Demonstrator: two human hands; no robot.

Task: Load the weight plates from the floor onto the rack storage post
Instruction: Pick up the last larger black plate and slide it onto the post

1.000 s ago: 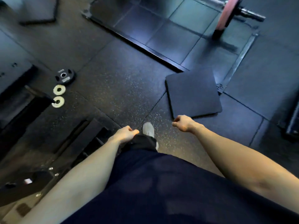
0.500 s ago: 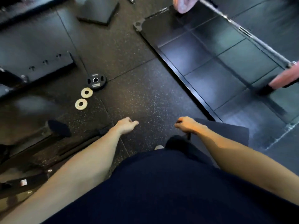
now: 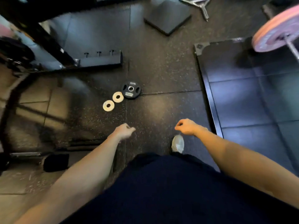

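Head view, looking down past a dark shirt that fills the near edge and hides the person's legs; only one pale shoe [image 3: 178,143] shows, just near of the right hand. The far-left part is blurred: a dark rack frame [image 3: 48,41] slants there, its upper part cut off, and no storage post can be made out on it. At the far right a pink bumper plate [image 3: 278,29] on a barbell is cut by the frame's edge.

Three weight plates lie flat on the speckled rubber floor [image 3: 161,70] in a slanted row: one small black plate [image 3: 131,90] farthest, then two pale ring plates, the farther [image 3: 118,97] touching or just beside the black one, the nearer [image 3: 108,105] just beside its twin. A square dark pad [image 3: 167,15] lies far off, well apart from them. A raised platform with a metal edge [image 3: 208,94] borders the right side.

Two hands hang over the floor, holding nothing. On the left hand [image 3: 124,131] the fingers are loosely curled; on the right hand [image 3: 186,126] they are curled likewise, thumb toward the forefinger. Open floor lies between the hands and the plates, which sit to the far left of the left hand.
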